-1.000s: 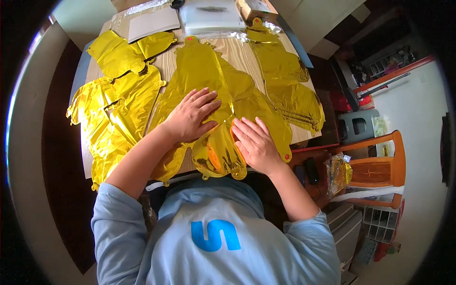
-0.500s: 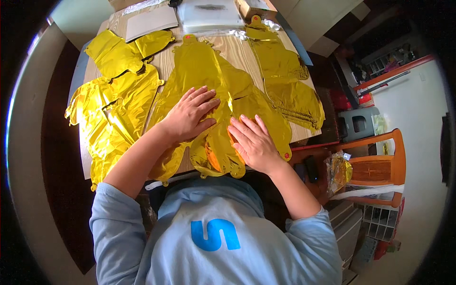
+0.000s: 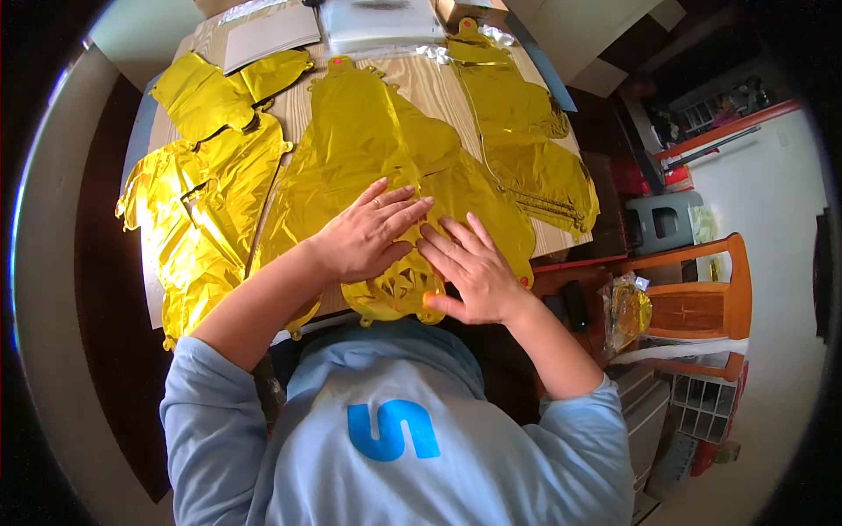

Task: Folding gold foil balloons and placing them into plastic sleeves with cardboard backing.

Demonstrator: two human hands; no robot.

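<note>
A flat gold foil balloon [image 3: 360,131] lies spread over the middle of the table, its lower end at the edge by my body. My left hand [image 3: 373,230] rests palm down on it with fingers extended. Close beside it, my right hand [image 3: 474,273] presses on the balloon's lower right part, fingers stretched and thumb out to the side. Under and between the hands the foil is creased and shiny. A second gold foil balloon [image 3: 210,202], crumpled, lies on the left. On the right lies a third gold foil balloon [image 3: 522,123], partly folded.
At the back of the wooden table [image 3: 430,92] are a pale card sheet [image 3: 272,37], a stack of clear plastic bags [image 3: 381,33] and a cardboard box [image 3: 469,10]. To the right stand a wooden chair [image 3: 693,311] with a plastic-wrapped gold packet [image 3: 628,311] and a grey stool [image 3: 645,221].
My left hand has slid right and slightly toward me, close to the right hand. The right thumb has spread outward. The balloon's lower end looks flatter and more creased.
</note>
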